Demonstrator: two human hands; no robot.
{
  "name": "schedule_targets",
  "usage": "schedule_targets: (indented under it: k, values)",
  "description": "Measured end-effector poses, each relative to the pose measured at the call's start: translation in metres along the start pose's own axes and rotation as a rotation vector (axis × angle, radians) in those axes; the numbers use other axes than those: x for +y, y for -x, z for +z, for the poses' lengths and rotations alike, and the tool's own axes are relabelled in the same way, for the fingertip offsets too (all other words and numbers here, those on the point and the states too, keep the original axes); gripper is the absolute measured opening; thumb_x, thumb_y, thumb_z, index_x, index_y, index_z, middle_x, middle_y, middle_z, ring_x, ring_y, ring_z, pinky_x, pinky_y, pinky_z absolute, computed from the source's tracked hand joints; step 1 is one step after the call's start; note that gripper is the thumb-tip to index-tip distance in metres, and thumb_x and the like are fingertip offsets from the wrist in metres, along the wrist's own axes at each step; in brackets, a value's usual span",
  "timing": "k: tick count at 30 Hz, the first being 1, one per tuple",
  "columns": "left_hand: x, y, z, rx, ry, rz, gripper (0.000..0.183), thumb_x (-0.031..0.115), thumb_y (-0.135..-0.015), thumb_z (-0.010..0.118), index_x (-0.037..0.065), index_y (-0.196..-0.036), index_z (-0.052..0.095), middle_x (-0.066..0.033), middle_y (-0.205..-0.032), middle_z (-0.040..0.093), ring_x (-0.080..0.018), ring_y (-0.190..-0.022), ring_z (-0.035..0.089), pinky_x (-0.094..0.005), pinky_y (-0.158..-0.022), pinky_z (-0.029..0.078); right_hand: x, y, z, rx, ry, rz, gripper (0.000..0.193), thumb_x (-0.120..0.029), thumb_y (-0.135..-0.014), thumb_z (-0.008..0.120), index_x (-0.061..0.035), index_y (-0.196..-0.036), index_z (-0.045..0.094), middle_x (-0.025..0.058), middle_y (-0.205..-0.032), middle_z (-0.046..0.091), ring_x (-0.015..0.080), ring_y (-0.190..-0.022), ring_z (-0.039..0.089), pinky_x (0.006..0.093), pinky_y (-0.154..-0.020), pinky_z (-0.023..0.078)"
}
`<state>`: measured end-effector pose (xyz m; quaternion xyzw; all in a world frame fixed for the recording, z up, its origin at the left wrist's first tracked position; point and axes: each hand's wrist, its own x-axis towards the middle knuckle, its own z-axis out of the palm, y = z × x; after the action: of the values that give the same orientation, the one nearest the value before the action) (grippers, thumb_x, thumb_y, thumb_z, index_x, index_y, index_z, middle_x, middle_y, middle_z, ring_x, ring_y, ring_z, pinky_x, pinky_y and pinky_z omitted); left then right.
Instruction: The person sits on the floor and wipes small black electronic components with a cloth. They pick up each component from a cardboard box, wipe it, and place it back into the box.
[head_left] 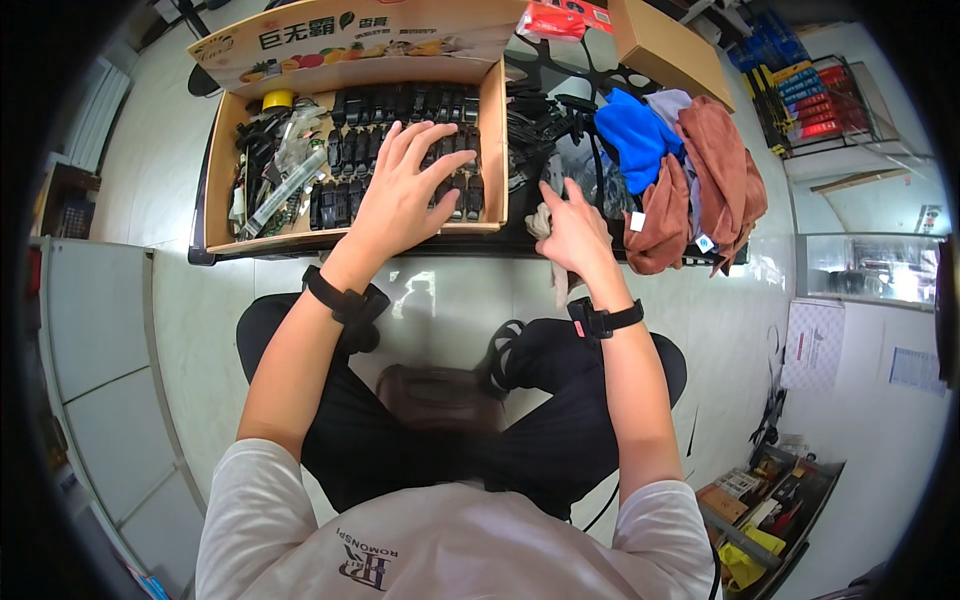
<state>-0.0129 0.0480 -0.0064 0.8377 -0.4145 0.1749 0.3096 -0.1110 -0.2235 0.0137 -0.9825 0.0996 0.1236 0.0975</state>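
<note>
My left hand [400, 185] is spread over the right side of an open cardboard box [350, 241], its fingers apart above rows of small black plastic pieces [345, 150]. It holds nothing that I can see, and it covers part of the rows. My right hand [577, 235] is at the table's front edge, two fingers stretched forward toward a clear plastic bag [580, 165]. A pale beige cloth [540, 222] lies against and partly under this hand, hanging over the edge. Each wrist wears a black strap with a small black block.
The box's left side holds a yellow tape roll [278, 99], a clear tube [285, 195] and tangled parts. Black straps [535, 125] lie right of the box. Beyond are a blue cloth [637, 140], brown cloths [715, 170] and a closed carton [670, 50]. A brown stool [440, 398] stands below.
</note>
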Motion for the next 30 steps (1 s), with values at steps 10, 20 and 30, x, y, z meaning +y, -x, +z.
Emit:
schedule_targets:
  k: [10, 20, 30]
  values:
    - [0.003, -0.003, -0.001, 0.034, 0.07, 0.011, 0.067, 0.019, -0.089, 0.086, 0.023, -0.153, 0.067, -0.0098, -0.163, 0.054, -0.0385, -0.152, 0.049, -0.0638, -0.133, 0.031, 0.01, 0.035, -0.03, 0.326, 0.02, -0.464, 0.097, 0.005, -0.061, 0.086, -0.0199, -0.153, 0.067, 0.0154, -0.166, 0.054, 0.0392, -0.124, 0.068, 0.0477, -0.109, 0.054]
    - [0.003, -0.005, -0.003, 0.054, 0.079, 0.19, 0.039, 0.025, -0.075, 0.094, 0.02, -0.112, 0.082, 0.0004, -0.145, 0.069, -0.0308, -0.145, 0.056, -0.0611, -0.132, 0.037, -0.005, 0.044, -0.033, 0.225, -0.136, -0.78, 0.097, 0.006, -0.056, 0.086, -0.0259, -0.147, 0.073, 0.0105, -0.164, 0.057, 0.0382, -0.128, 0.066, 0.0467, -0.108, 0.056]
    - [0.009, 0.002, 0.006, -0.009, 0.149, 0.133, 0.03, 0.012, -0.071, 0.09, 0.01, -0.099, 0.082, -0.0037, -0.138, 0.072, -0.0331, -0.143, 0.058, -0.0588, -0.13, 0.04, -0.043, 0.043, -0.018, 0.528, -0.401, -0.83, 0.103, 0.0, -0.053, 0.097, -0.0216, -0.149, 0.068, 0.0178, -0.156, 0.06, 0.0401, -0.141, 0.062, 0.0495, -0.118, 0.054]
